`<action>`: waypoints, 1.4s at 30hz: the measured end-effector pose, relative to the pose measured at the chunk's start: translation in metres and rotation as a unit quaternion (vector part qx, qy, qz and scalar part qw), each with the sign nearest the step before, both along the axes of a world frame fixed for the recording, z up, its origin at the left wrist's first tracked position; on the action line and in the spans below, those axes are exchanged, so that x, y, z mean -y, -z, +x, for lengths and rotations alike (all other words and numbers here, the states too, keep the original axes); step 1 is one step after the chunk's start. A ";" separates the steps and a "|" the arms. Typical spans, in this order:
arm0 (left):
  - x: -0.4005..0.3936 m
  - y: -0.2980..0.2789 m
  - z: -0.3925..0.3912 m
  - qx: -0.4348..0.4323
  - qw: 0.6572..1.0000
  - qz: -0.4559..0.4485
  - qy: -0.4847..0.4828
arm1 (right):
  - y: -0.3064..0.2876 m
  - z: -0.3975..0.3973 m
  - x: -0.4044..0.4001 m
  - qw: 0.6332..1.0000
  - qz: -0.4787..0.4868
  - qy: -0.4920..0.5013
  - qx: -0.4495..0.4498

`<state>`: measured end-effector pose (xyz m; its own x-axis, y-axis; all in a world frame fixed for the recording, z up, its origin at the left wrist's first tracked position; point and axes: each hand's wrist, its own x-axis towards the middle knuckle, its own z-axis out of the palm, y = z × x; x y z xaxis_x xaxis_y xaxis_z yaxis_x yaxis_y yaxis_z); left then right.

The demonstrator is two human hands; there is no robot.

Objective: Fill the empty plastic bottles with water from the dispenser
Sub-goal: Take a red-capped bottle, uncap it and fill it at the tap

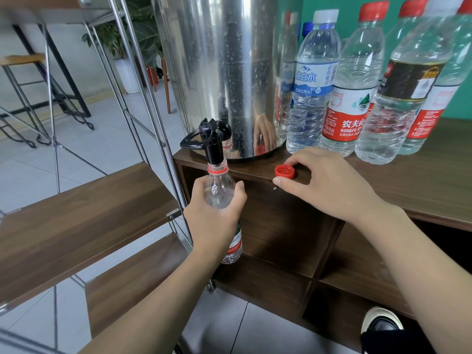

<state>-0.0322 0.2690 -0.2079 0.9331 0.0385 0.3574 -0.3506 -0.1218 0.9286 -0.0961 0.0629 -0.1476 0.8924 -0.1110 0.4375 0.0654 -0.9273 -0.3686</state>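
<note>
The left hand (212, 221) wraps its grip round the shoulder of a bottle (219, 192), likely light and squashy, beneath the tap (213, 146); filling should add weight. The right hand (324, 182) cups the red cap (284, 172), grip unclear.

The single wide-angle view is worn on the head and faces forward and steeply down at the left front corner of the table (421, 175). It is close to the dispenser (224, 72) standing there, with floor (84, 159) at left.

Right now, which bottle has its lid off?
The bottle the left hand holds under the black tap. The other bottles on the cabinet all wear caps.
</note>
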 end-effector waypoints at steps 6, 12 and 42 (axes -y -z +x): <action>0.000 0.001 0.000 -0.004 1.000 -0.001 0.002 | 0.001 0.000 0.001 1.000 0.001 0.000 -0.004; 0.000 0.000 0.000 -0.005 1.000 -0.003 0.001 | 0.001 0.001 0.000 1.000 0.000 0.001 -0.005; 0.000 -0.001 0.000 -0.009 1.000 -0.002 -0.002 | -0.004 -0.002 -0.001 1.000 -0.008 0.015 -0.023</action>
<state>-0.0322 0.2685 -0.2070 0.9392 0.0426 0.3406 -0.3337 -0.1196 0.9351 -0.0979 0.0641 -0.1436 0.9081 -0.1310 0.3978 0.0208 -0.9345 -0.3554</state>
